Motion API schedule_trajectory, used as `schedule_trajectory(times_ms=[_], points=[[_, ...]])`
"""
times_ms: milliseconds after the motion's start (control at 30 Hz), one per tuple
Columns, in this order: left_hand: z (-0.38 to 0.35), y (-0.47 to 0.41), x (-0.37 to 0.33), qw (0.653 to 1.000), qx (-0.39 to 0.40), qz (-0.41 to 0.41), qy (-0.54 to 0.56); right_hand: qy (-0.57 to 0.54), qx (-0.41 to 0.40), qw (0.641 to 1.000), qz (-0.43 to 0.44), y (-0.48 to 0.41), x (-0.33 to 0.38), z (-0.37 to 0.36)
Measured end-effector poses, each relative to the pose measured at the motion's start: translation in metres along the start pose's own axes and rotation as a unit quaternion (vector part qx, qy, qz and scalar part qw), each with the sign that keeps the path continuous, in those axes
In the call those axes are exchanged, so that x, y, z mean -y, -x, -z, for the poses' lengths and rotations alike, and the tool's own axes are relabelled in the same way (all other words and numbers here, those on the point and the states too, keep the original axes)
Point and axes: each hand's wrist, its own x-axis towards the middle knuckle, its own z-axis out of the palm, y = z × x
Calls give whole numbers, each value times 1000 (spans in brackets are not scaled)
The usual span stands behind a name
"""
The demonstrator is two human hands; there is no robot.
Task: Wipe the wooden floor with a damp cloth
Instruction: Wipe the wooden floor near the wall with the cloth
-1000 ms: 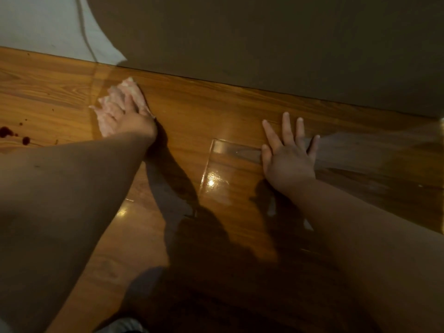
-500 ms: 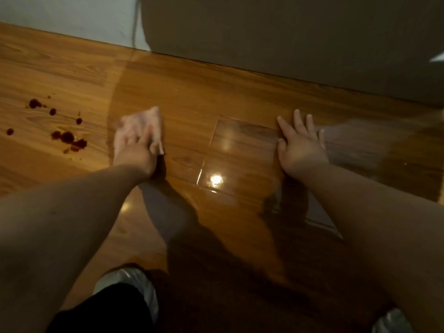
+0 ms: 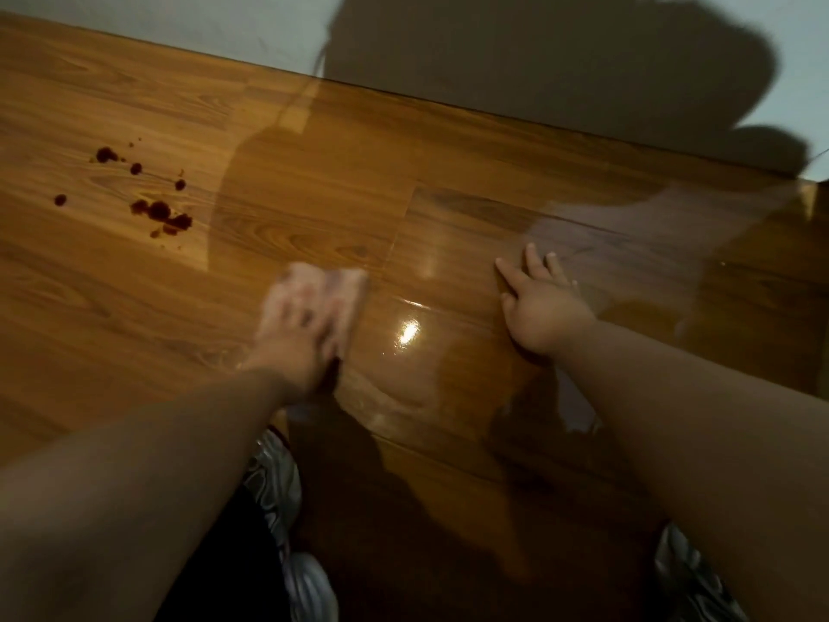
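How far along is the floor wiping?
Done: a glossy wet patch shines between the hands. In hand: the left hand presses the cloth on the floor, blurred; the right hand rests flat. Left: the dark red spots at far left look unwiped.

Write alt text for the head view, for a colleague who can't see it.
A person's left hand, motion-blurred, presses a pale cloth on a glossy wooden floor, while the right hand rests flat on it. Dark red spots lie to the left, apart from the cloth.
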Motion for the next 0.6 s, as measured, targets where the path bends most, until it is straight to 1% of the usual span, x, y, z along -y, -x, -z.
schedule_trajectory(times_ms=[33, 67, 100, 133, 167, 200, 233, 267, 300, 333, 367, 400, 433, 467, 500, 533, 567, 600], points=[[0, -5, 18, 991, -6, 100, 83, 8, -4, 1000, 0, 5, -2, -5], [2, -10, 33, 970, -30, 191, 146, 17, -4, 1000, 1, 9, -4, -9], [6, -15, 44, 945, -54, 263, 184, 24, -4, 1000, 2, 13, -7, -13], [10, -19, 50, 924, -61, 315, 207, 31, -2, 1000, 3, 14, -8, -16], [15, -20, 50, 912, -52, 345, 216, 33, -1, 999, 3, 15, -9, -18], [16, -20, 46, 914, -42, 348, 204, 35, -3, 999, -1, 14, -9, -18], [13, -16, 36, 934, -37, 316, 164, 36, -9, 999, -7, 13, -8, -19], [6, -8, 22, 962, -34, 246, 113, 40, -19, 999, -11, 11, -4, -20], [-2, 5, 3, 984, -27, 155, 80, 42, -31, 999, -15, 11, 0, -22], [-10, 19, -19, 996, -12, 50, 72, 40, -44, 998, -20, 12, 4, -25], [-17, 33, -39, 996, 0, -64, 70, 33, -55, 998, -25, 12, 8, -27], [-22, 45, -52, 984, 20, -170, 58, 26, -58, 998, -29, 12, 12, -30], [-24, 51, -55, 969, 37, -242, 34, 20, -58, 998, -31, 12, 15, -31], [-23, 52, -49, 965, 43, -259, -3, 17, -56, 998, -34, 13, 17, -31], [-23, 50, -37, 974, 38, -222, -29, 15, -55, 998, -34, 12, 17, -29], [-23, 45, -20, 990, 45, -133, -30, 14, -53, 998, -34, 12, 17, -28], [-20, 42, 1, 997, 73, -29, -22, 14, -48, 998, -34, 13, 16, -26], [-17, 40, 19, 992, 99, 74, 4, 14, -43, 998, -33, 15, 16, -26]])
